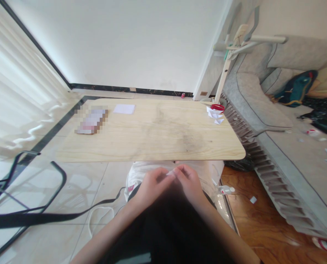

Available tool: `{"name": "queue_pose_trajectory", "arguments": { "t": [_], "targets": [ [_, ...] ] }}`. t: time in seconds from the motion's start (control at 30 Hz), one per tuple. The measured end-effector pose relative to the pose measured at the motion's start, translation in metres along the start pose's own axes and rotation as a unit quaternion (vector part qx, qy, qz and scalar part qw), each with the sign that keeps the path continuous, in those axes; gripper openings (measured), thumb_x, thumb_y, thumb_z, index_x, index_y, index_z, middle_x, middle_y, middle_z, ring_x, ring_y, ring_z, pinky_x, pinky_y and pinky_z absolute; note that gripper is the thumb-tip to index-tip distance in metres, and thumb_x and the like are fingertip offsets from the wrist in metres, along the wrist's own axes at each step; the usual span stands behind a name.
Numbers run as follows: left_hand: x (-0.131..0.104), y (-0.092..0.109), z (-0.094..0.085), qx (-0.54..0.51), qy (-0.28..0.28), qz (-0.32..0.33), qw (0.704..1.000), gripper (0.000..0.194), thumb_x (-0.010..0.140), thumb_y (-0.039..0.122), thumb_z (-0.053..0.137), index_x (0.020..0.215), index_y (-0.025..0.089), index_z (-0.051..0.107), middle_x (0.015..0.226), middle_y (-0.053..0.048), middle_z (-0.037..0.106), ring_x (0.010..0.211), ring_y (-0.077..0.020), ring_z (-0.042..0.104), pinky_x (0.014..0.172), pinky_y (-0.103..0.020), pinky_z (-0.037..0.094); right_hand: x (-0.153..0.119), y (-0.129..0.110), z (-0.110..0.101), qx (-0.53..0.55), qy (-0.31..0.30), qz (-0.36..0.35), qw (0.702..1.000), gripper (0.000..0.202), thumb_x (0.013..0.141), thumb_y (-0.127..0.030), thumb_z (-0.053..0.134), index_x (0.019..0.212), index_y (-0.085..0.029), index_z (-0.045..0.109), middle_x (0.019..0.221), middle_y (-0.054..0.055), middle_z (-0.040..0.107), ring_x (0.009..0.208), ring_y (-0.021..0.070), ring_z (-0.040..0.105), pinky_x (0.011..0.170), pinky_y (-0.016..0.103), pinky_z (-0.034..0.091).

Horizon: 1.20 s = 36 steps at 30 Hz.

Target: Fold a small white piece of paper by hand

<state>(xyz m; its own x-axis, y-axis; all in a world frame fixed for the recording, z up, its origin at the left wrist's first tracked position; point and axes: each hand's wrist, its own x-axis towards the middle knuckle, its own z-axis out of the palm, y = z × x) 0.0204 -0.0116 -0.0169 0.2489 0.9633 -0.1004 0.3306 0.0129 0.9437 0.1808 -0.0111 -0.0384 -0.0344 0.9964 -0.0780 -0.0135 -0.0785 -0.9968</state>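
While both hands pinch the small paper piece (171,173), left hand (151,183) and right hand (190,180) should press creases evenly.

scrap between my fingers: a small white scrap (171,172), too blurred for me to identify
desk's left edge: pixelated object (91,120), unreadable

My left hand (152,185) and right hand (189,181) meet below the near edge of the wooden table (152,132), fingertips pinching a small white paper piece (171,173) between them; beyond my fingers lie a white sheet (124,109) far left and folded white papers (215,115) far right; a grey sofa (276,110) stands right of them.
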Motion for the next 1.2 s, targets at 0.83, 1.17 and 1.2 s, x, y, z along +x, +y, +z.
{"name": "queue_pose_trajectory", "arguments": {
  "t": [0.83,1.17,1.2],
  "targets": [
    [0.001,-0.003,0.005,-0.152,-0.010,-0.024,0.988,0.038,0.088,0.036,0.053,0.055,0.019,0.054,0.051,0.002,0.052,0.053,-0.0125,0.049,0.052,-0.023,0.041,-0.004,-0.012,0.002,-0.098,-0.056,-0.032,0.993,0.032,0.094,-0.039,0.053,0.070,-0.019,0.060,0.060,-0.002,0.056,0.058,0.0139,0.054,0.056,0.025,0.044],
    [0.002,-0.008,0.004,-0.093,0.004,0.013,0.996,0.041,0.092,0.036,0.048,0.055,0.018,0.051,0.053,0.002,0.050,0.053,-0.0116,0.047,0.053,-0.023,0.037,-0.003,-0.007,0.001,-0.048,-0.102,0.009,0.994,0.027,0.092,-0.039,0.054,0.076,-0.018,0.060,0.066,-0.001,0.057,0.059,0.0129,0.054,0.054,0.024,0.046],
    [0.002,-0.008,0.004,-0.084,0.000,0.019,0.996,0.041,0.093,0.036,0.048,0.056,0.018,0.051,0.053,0.002,0.050,0.054,-0.0115,0.047,0.053,-0.023,0.037,-0.002,-0.006,0.001,-0.042,-0.107,0.014,0.993,0.027,0.091,-0.039,0.054,0.076,-0.018,0.060,0.067,-0.001,0.057,0.058,0.0126,0.054,0.054,0.024,0.045]
  ]
}}
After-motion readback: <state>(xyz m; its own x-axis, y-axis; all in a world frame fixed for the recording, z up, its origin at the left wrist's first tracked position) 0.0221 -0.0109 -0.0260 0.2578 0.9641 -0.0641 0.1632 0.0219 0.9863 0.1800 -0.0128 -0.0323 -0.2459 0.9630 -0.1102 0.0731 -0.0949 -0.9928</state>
